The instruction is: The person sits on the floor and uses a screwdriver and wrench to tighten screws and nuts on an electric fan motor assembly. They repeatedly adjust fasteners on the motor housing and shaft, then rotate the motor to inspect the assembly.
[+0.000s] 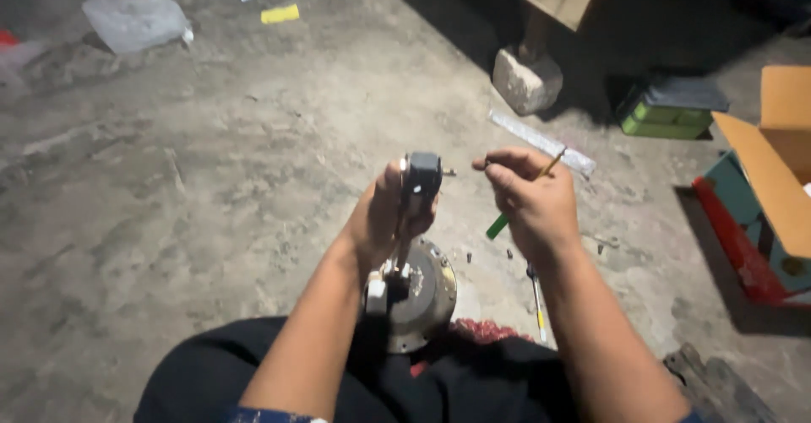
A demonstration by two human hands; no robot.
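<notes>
My left hand point(380, 220) grips a small dark grey boxy part point(421, 176) with a short metal pin sticking out of its right side, held upright in front of me. Below it, between my knees, stands a round grey metal motor-like assembly point(422, 292) with a white fitting point(376, 295) on its left. My right hand point(534, 203) is closed around a thin screwdriver with a green handle point(498, 225); its yellowish shaft point(551, 166) points up and to the right. The two hands are a few centimetres apart.
Concrete floor all round. A second screwdriver point(537, 300) and small screws point(509, 254) lie by my right forearm. A transparent ruler point(541, 142), a stone block point(525, 80) under a wooden table leg, a green box point(663, 119), an open cardboard box point(777, 161), plastic scraps point(135, 22).
</notes>
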